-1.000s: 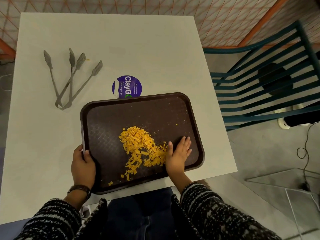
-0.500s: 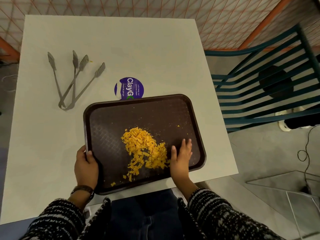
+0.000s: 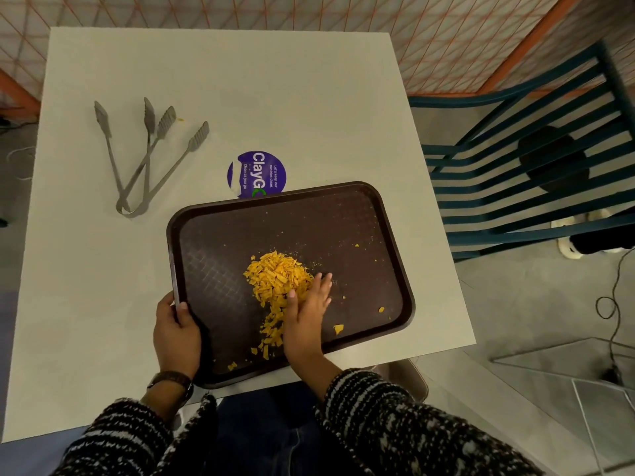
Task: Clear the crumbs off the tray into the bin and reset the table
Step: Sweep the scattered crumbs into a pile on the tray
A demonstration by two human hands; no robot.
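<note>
Crumbs (image 3: 275, 278) should bunch against my flat, released right grip (image 3: 306, 313) while my left grip (image 3: 175, 333) clamps the tray (image 3: 343, 225) rim steady.

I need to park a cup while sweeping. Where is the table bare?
The far half of the table, beyond the tongs and sticker, is bare. So is the left strip between the tongs and the left hand. Crowded: the near right, where the tray, crumbs and right hand sit.

I'm counting one tray (image 3: 309, 221), one heap of crumbs (image 3: 276, 278), perhaps half a dozen stray bits, hard to tally, two tongs (image 3: 148, 156), one sticker (image 3: 257, 173), one table (image 3: 240, 91), one chair (image 3: 515, 233)
</note>
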